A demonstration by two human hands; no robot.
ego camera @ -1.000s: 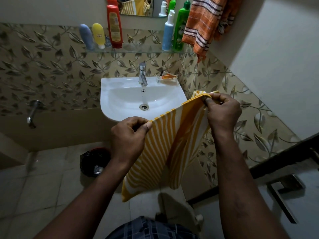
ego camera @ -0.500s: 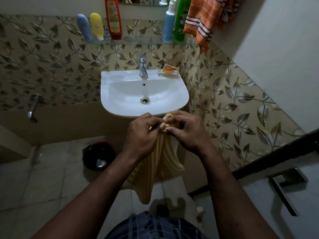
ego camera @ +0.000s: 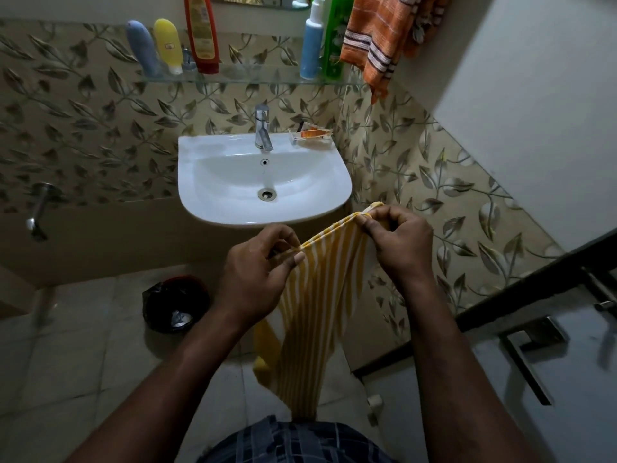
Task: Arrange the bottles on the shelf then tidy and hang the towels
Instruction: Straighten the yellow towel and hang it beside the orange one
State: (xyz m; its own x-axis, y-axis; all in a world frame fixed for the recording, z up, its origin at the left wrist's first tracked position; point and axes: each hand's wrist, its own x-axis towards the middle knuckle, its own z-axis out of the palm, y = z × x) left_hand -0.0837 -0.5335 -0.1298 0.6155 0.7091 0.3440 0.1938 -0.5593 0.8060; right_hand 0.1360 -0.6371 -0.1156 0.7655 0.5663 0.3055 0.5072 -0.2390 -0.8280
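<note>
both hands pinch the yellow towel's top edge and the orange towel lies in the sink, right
No: the head view shows the orange towel hanging beside the shelf, not in the sink. Left hand and right hand pinch the yellow towel at its top edge.

bottles stand on the shelf above the sink; a hung towel lies right of it. before the sink, a second towel spans left hand to right hand; a bin sits left, on the floor.

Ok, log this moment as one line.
step: towel tidying | left hand: pinches yellow striped towel top edge | right hand: pinches same edge | bottles: on glass shelf | orange towel: hanging
</note>
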